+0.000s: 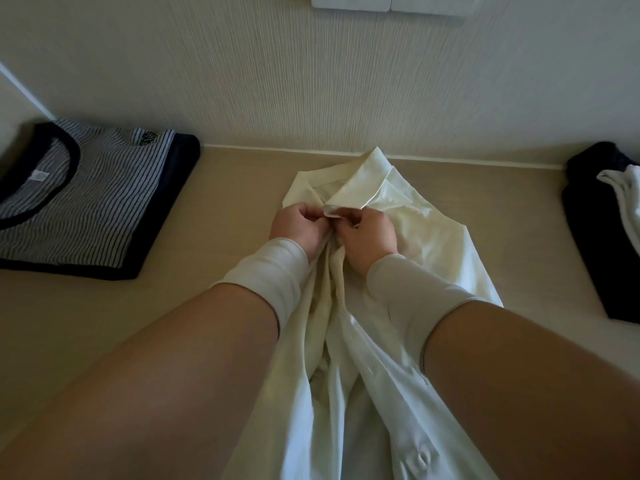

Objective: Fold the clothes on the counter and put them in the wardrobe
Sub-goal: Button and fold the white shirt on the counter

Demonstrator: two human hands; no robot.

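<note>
A cream white collared shirt [408, 216] lies crumpled along the middle of the beige counter [214, 188], its collar toward the wall and its body hanging over the near edge. My left hand [299, 226] and my right hand [367, 233] meet at the shirt's front just below the collar. Both pinch the fabric between curled fingers and thumbs. A folded striped t-shirt with navy trim [86, 199] lies flat at the left.
A dark folded garment [592, 233] with a white cloth [627, 199] on it sits at the right edge of the counter. The textured wall [311, 81] runs right behind the counter, with a white switch plate [391, 1] at the top.
</note>
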